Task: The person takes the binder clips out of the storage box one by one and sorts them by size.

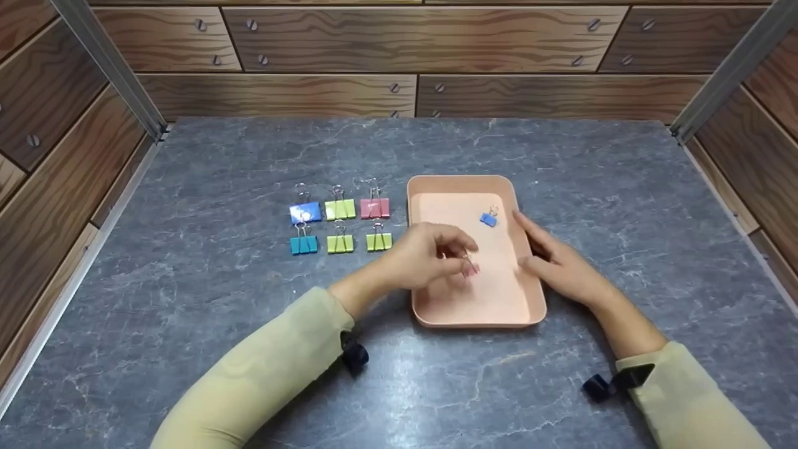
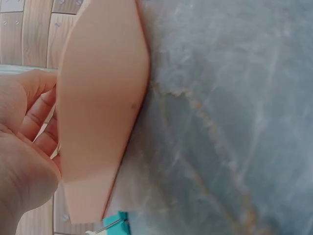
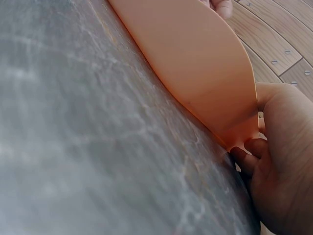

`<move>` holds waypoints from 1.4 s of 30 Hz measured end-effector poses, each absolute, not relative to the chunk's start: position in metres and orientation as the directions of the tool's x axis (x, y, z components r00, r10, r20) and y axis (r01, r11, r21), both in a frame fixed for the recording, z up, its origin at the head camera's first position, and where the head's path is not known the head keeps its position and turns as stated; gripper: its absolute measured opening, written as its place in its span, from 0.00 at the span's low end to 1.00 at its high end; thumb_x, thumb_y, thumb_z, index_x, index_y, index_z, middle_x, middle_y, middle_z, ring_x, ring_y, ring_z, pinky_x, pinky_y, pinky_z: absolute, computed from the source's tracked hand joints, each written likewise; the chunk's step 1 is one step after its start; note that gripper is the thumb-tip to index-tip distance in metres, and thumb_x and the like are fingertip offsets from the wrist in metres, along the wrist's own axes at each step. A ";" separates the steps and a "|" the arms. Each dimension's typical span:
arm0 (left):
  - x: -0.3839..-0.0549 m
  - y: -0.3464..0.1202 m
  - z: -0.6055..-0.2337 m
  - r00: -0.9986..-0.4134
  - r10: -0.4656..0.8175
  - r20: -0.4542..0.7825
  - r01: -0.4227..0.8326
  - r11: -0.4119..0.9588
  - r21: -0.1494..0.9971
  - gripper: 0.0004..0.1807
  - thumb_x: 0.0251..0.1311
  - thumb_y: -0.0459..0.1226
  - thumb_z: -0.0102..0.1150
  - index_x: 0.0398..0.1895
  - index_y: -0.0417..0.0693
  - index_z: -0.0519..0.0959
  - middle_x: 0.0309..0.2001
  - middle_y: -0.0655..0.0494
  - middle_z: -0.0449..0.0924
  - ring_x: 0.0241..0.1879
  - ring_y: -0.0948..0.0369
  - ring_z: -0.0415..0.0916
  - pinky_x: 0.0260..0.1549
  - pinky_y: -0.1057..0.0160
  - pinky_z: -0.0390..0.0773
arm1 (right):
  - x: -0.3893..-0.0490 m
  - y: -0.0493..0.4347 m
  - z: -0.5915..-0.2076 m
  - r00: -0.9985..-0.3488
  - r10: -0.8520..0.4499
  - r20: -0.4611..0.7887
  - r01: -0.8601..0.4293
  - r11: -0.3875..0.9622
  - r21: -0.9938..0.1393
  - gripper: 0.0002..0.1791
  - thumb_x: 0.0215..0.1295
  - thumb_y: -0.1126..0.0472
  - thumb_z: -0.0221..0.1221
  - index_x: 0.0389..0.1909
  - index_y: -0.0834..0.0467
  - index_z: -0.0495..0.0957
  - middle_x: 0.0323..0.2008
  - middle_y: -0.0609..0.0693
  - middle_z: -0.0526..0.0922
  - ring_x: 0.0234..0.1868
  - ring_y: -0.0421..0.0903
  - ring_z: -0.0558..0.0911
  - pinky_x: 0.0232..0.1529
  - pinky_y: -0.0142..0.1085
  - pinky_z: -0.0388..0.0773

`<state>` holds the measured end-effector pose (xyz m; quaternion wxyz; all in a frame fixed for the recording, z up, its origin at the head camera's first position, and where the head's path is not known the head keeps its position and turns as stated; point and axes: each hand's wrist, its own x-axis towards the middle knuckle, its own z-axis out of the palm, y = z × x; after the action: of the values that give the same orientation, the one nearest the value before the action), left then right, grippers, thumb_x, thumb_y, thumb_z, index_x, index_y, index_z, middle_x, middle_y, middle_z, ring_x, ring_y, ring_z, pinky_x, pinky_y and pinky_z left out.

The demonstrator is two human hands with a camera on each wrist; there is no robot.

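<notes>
Over the peach tray [image 1: 477, 317], my left hand [image 1: 424, 255] pinches a small pink binder clip [image 1: 472, 270] between thumb and fingers. A small blue binder clip [image 1: 489, 219] lies on the tray's floor toward the far right. My right hand [image 1: 570, 268] grips the tray's right wall, thumb over the rim and fingers along the outside. In the right wrist view, curled fingers [image 3: 247, 159] touch the outer wall low down. The left wrist view shows the tray's outer wall [image 2: 102, 107] beside the left hand [image 2: 29, 142]; the pink clip is hidden there.
Left of the tray, two rows of binder clips stand on the grey marbled table [image 1: 206, 299]: blue [image 1: 305, 213], yellow-green [image 1: 340, 209] and pink [image 1: 374, 208] behind; teal [image 1: 303, 245] and two yellow-green [image 1: 340, 244] in front. Wood-patterned walls [image 1: 424, 40] enclose the table's back and sides.
</notes>
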<state>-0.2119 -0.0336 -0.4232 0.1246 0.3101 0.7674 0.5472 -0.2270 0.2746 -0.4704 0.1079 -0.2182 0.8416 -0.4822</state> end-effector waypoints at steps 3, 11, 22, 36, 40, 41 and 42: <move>-0.213 -0.041 -0.416 -0.787 0.592 0.175 0.347 0.190 0.918 0.10 0.66 0.26 0.69 0.50 0.35 0.86 0.38 0.53 0.91 0.37 0.61 0.85 0.37 0.65 0.80 | -0.227 0.274 -0.470 -0.885 -0.466 0.021 -0.258 0.450 -0.855 0.42 0.79 0.64 0.56 0.87 0.48 0.49 0.83 0.60 0.53 0.79 0.58 0.61 0.67 0.19 0.61; -0.216 -0.072 -0.395 -0.821 0.533 0.204 0.376 0.237 0.896 0.07 0.68 0.29 0.69 0.46 0.39 0.89 0.38 0.57 0.91 0.38 0.62 0.85 0.38 0.65 0.82 | -0.228 0.273 -0.469 -0.886 -0.464 0.024 -0.263 0.459 -0.849 0.42 0.79 0.64 0.56 0.87 0.46 0.50 0.84 0.57 0.51 0.81 0.57 0.57 0.69 0.18 0.57; -0.213 -0.125 -0.391 -0.868 0.458 0.191 0.333 0.252 0.909 0.07 0.69 0.28 0.67 0.46 0.37 0.90 0.39 0.53 0.91 0.40 0.55 0.88 0.40 0.62 0.86 | -0.227 0.274 -0.469 -0.881 -0.473 0.033 -0.268 0.441 -0.857 0.42 0.79 0.64 0.57 0.87 0.47 0.49 0.84 0.57 0.50 0.82 0.58 0.55 0.70 0.19 0.56; -0.207 -0.175 -0.412 -0.917 0.380 0.118 0.261 0.351 0.899 0.08 0.69 0.26 0.65 0.47 0.35 0.89 0.38 0.51 0.91 0.38 0.56 0.87 0.36 0.66 0.84 | -0.227 0.275 -0.468 -0.880 -0.474 0.038 -0.270 0.433 -0.860 0.42 0.78 0.66 0.57 0.87 0.49 0.49 0.84 0.58 0.50 0.81 0.58 0.55 0.69 0.18 0.57; -0.204 -0.183 -0.417 -0.924 0.367 0.109 0.259 0.388 0.884 0.08 0.68 0.27 0.66 0.46 0.36 0.90 0.38 0.52 0.91 0.37 0.59 0.84 0.35 0.67 0.82 | -0.227 0.274 -0.469 -0.883 -0.468 0.032 -0.266 0.443 -0.856 0.42 0.78 0.66 0.57 0.87 0.49 0.49 0.84 0.58 0.51 0.81 0.59 0.56 0.69 0.18 0.57; -0.204 -0.184 -0.418 -0.927 0.360 0.105 0.255 0.400 0.880 0.08 0.68 0.28 0.66 0.46 0.36 0.90 0.39 0.52 0.91 0.36 0.59 0.83 0.35 0.67 0.81 | -0.227 0.274 -0.469 -0.884 -0.467 0.032 -0.266 0.445 -0.855 0.42 0.78 0.66 0.57 0.87 0.48 0.50 0.84 0.58 0.51 0.81 0.59 0.56 0.69 0.18 0.57; -0.203 -0.186 -0.420 -0.931 0.352 0.098 0.248 0.411 0.877 0.07 0.67 0.28 0.67 0.46 0.37 0.90 0.39 0.52 0.91 0.36 0.60 0.82 0.35 0.67 0.81 | -0.227 0.274 -0.469 -0.884 -0.466 0.031 -0.265 0.445 -0.855 0.42 0.78 0.66 0.57 0.87 0.48 0.50 0.84 0.58 0.51 0.81 0.59 0.57 0.69 0.18 0.57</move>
<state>-0.2031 -0.1859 -0.4197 0.0508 0.1790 0.8383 0.5125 -0.2274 0.2740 -0.4693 0.1047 -0.2167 0.8435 -0.4801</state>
